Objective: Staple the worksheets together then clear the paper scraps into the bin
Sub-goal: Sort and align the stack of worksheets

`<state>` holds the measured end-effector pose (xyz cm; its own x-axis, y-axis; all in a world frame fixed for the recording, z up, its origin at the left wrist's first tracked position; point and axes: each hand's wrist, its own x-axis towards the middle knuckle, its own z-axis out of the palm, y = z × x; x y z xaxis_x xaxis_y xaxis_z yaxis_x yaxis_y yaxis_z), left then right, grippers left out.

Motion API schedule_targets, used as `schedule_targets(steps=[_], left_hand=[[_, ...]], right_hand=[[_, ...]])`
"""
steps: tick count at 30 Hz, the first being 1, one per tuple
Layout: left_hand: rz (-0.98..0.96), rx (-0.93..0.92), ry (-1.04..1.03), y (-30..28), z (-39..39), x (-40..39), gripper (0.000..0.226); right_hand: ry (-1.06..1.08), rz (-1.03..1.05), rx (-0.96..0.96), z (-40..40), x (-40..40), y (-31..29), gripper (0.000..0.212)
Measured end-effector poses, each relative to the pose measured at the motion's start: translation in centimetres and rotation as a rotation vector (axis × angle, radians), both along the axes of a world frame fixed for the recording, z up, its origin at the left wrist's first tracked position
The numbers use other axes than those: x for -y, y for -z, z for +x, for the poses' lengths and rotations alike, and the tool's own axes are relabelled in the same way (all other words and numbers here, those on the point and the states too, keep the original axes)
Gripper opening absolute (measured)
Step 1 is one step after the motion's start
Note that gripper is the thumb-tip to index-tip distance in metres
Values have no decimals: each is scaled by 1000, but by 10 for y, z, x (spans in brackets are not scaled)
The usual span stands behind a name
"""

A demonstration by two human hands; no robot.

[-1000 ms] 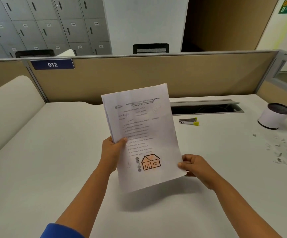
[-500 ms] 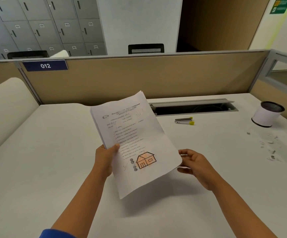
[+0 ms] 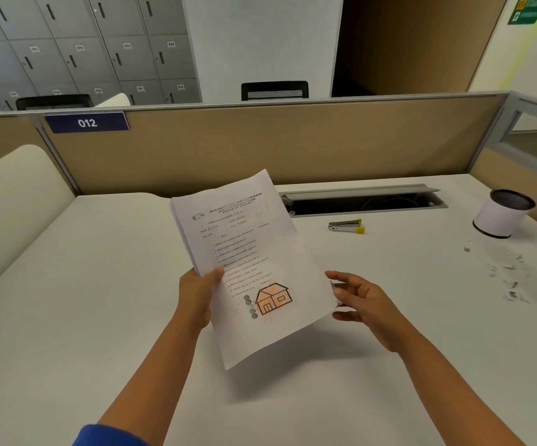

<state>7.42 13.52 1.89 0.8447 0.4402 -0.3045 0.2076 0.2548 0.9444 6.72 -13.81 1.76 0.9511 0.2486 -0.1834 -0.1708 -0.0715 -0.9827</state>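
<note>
Left hand [image 3: 196, 292] pinches worksheets [image 3: 247, 262] | right hand [image 3: 362, 300] open beside | risk: one-handed sheets fan, misaligning before stapler [image 3: 346, 225]

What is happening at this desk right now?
A person holds a small stack of worksheets above the white desk. The left hand pinches the stack's left edge, while the right hand is open beside its right edge. The stapler lies untouched further back. Paper scraps are scattered at the right, near the small bin.
</note>
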Motion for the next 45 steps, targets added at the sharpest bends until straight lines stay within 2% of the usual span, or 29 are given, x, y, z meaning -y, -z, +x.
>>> schedule_targets(steps=[4,8,13,19,27,30,38,42,45], left_hand=[[15,25,-6,-2,-1,3,23],[49,59,-20,-7,-1,8,25],[93,117,-32,-15,-4,16,15],[122,139,-39,-19,-5,14,15],[130,163,-41,-17,-7,18,14],[144,173,-42,-18,-5,17,13],[180,187,-40,-18,-5,16,13],[197,197,-32,-19,-5,19,11],[211,192,-37,-20,-4,20,10]], right_hand=[[9,-64,18,1,-1,0,22],[62,-209,66,5,-3,2,8],[124,-456,140,8,-10,3,13],[141,-340,112,8,-11,9,16],[376,-603,419,13,-19,7,11],[338,-537,412,13,-23,7,14],[292,-130,62,18,-21,11,17],[235,-158,3,18,-20,14,10],[208,-221,1,16,-19,16,21]])
